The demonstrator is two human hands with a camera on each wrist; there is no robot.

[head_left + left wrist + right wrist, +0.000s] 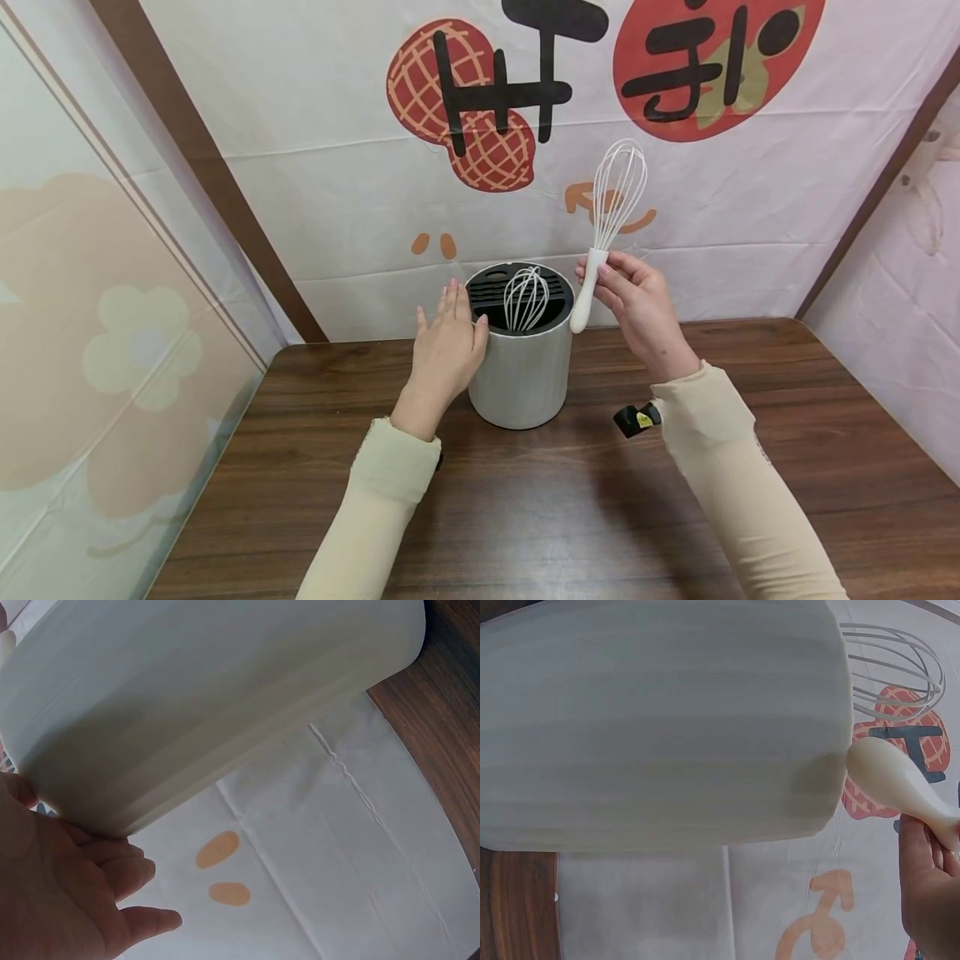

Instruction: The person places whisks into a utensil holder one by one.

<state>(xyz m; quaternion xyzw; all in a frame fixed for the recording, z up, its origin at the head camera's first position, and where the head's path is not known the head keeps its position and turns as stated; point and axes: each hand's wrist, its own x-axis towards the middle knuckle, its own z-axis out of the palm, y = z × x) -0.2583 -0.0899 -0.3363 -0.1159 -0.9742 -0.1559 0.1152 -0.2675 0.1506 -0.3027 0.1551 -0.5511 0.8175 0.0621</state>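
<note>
A pale grey round utensil holder (519,383) with a black slotted insert (487,292) stands upright on the table. One white whisk (527,298) sits in its larger opening, wires up, its handle hidden inside. My right hand (643,302) pinches a second white whisk (592,287) by the upper handle, wires pointing up. That handle's rounded end (881,769) is beside the holder's rim in the right wrist view. My left hand (448,346) rests against the holder's left side with fingers extended, near the rim; in the left wrist view its fingers (124,874) lie along the wall.
The brown wood-grain table (517,517) stretches in front of the holder. A printed white cloth (337,208) hangs close behind it, and further cloth panels stand at the left and right. A black strap (637,419) is at the right wrist.
</note>
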